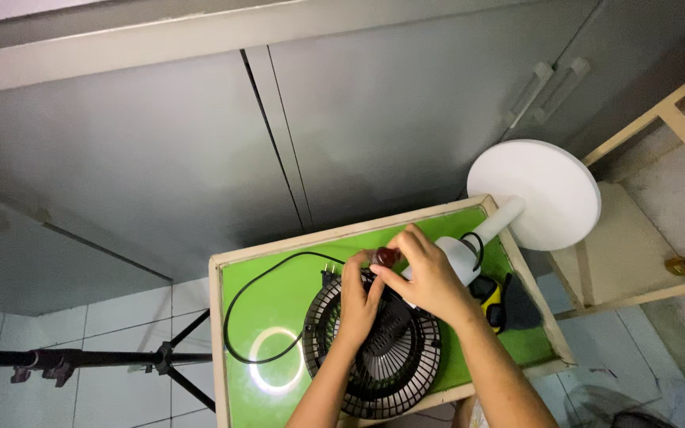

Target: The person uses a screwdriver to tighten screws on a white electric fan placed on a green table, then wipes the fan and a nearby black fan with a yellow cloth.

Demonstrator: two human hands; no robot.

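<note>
Pinched between thumb and fingers of the right hand point(430, 277): a small dark-red rounded knob point(387, 256), grip narrow and closed on it. Just below that grip, pressed flat by the left hand point(358, 297): the round black plastic fan grille point(374, 349) with its radial ribs, fingers curled over the hub, no clear sign whether anything was clasped there or merely steadied. Directly beyond the right-hand grip, and partly hidden behind it: the white plastic fan body and neck point(461, 257), lying on its side. Farther out past the grip, overhanging the far corner: the round white disc base point(534, 192), joined to that neck. Close to the right of the right wrist: a small yellow-and-black tool point(488, 295) beside a dark wedge-shaped piece point(519, 305). To the left of both grips: a thin black power cord point(259, 289), looped across the green-topped, pale-framed worktop point(279, 297), with a bright ring of reflected light near the loop. Well away to the left, down on the tiled floor: a black tripod point(120, 361). Behind everything: grey cabinet doors point(200, 150).
</note>
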